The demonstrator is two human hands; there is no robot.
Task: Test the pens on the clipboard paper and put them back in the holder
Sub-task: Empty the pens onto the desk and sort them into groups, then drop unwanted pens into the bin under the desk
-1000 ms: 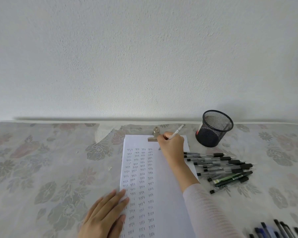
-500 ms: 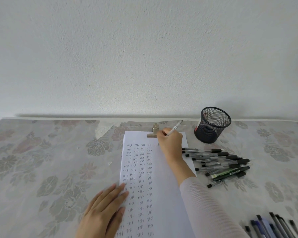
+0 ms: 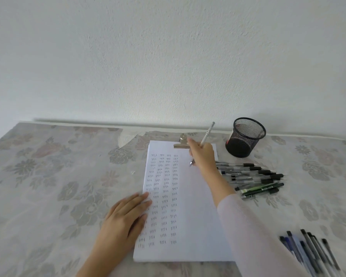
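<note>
A white sheet of paper [image 3: 190, 212] lies on a clipboard under a metal clip [image 3: 181, 142], its left half filled with columns of small pen marks. My right hand [image 3: 203, 154] grips a silver pen [image 3: 206, 135] near the top of the sheet, tip down close to the paper right of the marks. My left hand [image 3: 124, 218] lies flat on the sheet's left edge. A black mesh pen holder [image 3: 245, 137] stands to the right of the clip.
Several black and clear pens [image 3: 254, 177] lie in a pile right of the paper, below the holder. More dark and blue pens [image 3: 308, 252] lie at the bottom right. A floral cloth [image 3: 48, 186] covers the table, and a white wall stands behind.
The view has shifted so the table sits lower. My right hand has lifted the pen's back end more upright near the top of the paper. My left hand stays flat.
</note>
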